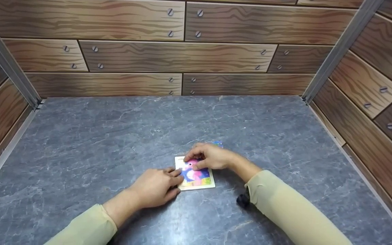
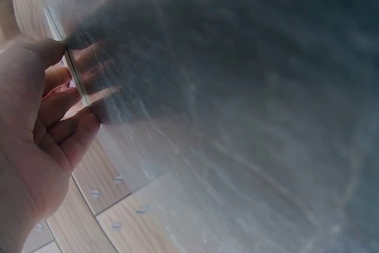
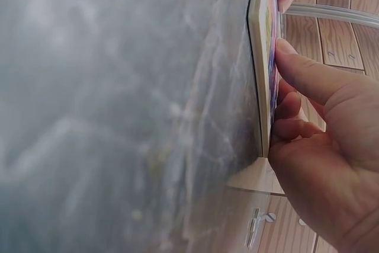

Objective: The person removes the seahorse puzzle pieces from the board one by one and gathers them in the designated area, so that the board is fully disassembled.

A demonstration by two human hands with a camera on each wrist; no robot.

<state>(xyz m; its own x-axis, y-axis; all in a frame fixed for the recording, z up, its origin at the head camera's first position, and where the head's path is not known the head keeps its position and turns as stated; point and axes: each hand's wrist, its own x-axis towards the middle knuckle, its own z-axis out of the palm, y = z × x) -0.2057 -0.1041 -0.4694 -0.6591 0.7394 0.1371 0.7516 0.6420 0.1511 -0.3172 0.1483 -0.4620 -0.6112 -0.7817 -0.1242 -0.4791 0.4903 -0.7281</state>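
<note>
A flat picture puzzle board with a pink flamingo on a blue background and a pale border lies on the grey tabletop. My left hand rests at its left side, fingertips on the edge and thumb by the near left corner. In the left wrist view, the fingers of that hand touch the board's thin edge. Over the upper part of the picture, my right hand bends its fingers, with the thumb touching the surface. Whether a loose piece sits between them is hidden.
Behind the right hand lies a small blue patterned piece, partly covered. A black device sits under the right sleeve. Wood-patterned walls border the grey marbled table at the back and both sides.
</note>
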